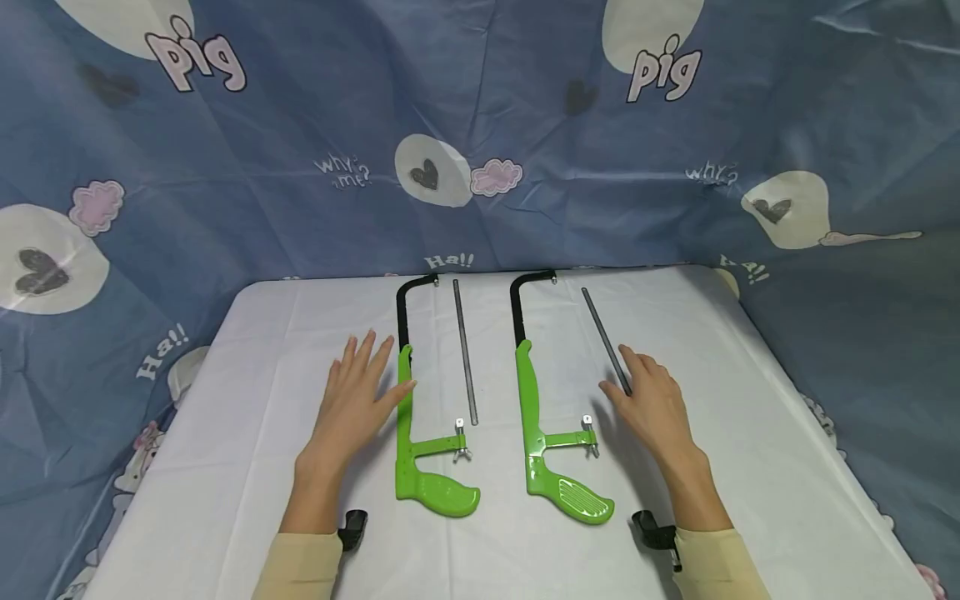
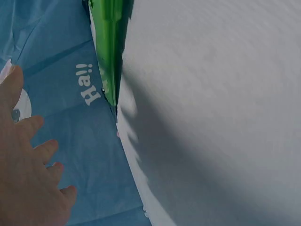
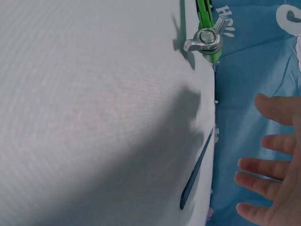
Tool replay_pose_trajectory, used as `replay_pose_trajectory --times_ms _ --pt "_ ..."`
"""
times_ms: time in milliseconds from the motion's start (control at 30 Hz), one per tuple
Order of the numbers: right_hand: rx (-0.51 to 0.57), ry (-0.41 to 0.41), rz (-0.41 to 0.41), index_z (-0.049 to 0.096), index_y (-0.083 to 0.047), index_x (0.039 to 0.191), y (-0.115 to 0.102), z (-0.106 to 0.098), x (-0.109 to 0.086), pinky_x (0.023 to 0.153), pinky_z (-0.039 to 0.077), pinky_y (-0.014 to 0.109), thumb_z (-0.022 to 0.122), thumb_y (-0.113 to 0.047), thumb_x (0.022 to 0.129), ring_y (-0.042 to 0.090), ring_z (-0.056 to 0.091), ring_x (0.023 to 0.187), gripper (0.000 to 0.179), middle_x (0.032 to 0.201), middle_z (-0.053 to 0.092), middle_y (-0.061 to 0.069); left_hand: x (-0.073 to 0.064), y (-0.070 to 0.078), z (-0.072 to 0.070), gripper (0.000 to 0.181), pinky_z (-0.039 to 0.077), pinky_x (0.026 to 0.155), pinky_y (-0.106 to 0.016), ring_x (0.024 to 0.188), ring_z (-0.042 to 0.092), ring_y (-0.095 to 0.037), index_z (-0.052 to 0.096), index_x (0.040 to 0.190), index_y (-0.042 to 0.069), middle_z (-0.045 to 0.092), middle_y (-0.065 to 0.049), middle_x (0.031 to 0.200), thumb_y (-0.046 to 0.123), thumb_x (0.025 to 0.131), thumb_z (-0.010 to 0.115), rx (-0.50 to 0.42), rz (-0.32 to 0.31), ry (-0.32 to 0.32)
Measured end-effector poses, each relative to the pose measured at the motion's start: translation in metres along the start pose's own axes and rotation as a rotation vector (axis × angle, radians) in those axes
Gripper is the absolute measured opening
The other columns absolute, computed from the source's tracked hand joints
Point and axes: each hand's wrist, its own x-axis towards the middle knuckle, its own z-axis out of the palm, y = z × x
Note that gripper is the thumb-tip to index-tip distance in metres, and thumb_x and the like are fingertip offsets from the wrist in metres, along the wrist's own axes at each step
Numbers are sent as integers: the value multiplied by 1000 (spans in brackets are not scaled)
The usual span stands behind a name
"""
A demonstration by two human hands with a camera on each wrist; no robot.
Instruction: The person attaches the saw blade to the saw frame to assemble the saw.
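Observation:
Two hacksaw frames with green handles and black bows lie side by side on the table, the left hacksaw frame (image 1: 446, 493) and the right hacksaw frame (image 1: 577, 498). Each has a wing-nut bolt on a short green arm; one wing nut (image 3: 207, 40) shows large in the right wrist view. To the right of each frame lies a thin dark grey blade, the left blade (image 1: 465, 358) and the right blade (image 1: 602, 333). My left hand (image 1: 348, 417) hovers with spread fingers, its thumb overlapping the left frame. My right hand (image 1: 658, 412), fingers apart and holding nothing, overlaps the right blade's near end.
A white cloth covers the table (image 1: 247, 400). Behind and at both sides hangs a blue printed curtain (image 1: 525, 100), meeting the table's far edge. Black wrist straps or mounts (image 1: 652, 531) sit at the cuffs.

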Motion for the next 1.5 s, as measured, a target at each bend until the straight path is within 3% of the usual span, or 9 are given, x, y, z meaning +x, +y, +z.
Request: replay_pose_trajectory --times_ms 567,900,1200,1500 --pt "1 -23 71 42 -1 146 4 4 -1 97 42 60 66 -29 93 49 53 120 64 134 55 29 8 25 10 78 10 120 -64 155 11 -35 30 156 26 24 -10 165 66 93 51 -41 68 -38" --pt "-20 -49 142 44 -1 144 8 4 -4 93 46 60 66 -28 93 47 55 117 62 130 56 28 13 43 12 72 17 120 -59 151 24 -34 35 155 25 34 -9 161 61 95 53 -37 164 -55" --pt "-21 -72 164 44 2 144 11 4 -3 92 46 60 66 -26 93 47 56 116 62 128 56 29 18 66 22 70 23 120 -55 148 32 -31 40 152 22 39 -7 157 58 94 57 -12 210 -80" --pt "-14 -133 206 41 4 145 11 4 2 96 45 60 66 -26 92 49 55 116 66 129 54 32 20 93 31 70 31 117 -52 145 38 -31 40 152 21 43 -10 154 58 95 56 -6 259 -143"
